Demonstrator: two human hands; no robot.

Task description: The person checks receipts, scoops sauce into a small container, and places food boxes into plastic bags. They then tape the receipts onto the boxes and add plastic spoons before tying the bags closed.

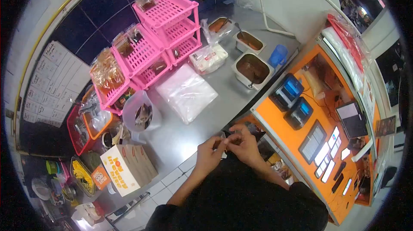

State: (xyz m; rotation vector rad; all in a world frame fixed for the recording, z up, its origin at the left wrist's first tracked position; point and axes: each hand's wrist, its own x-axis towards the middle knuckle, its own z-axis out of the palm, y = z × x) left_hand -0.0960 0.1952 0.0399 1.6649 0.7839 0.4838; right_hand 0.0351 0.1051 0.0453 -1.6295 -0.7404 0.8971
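Observation:
My left hand (209, 153) and my right hand (244, 145) meet in front of my dark clothing, near the steel counter's front edge. Both are closed, with fingers and thumbs pinched close together. Between the fingertips is something small, partly see-through and mostly covered by the fingers; its kind cannot be made out. On the steel counter (172, 138) beyond my hands lies a stack of clear plastic bags (188, 93). To its left stands a translucent plastic jug (154, 117) with dark packets inside.
Pink stacking baskets (148, 52) with packets stand against the tiled wall. Metal food pans (253, 71) with sauces and a blue cup (278, 54) are at the back right. A printed carton (122, 168) sits front left. An orange desk (297, 138) with phones and tablets is on the right.

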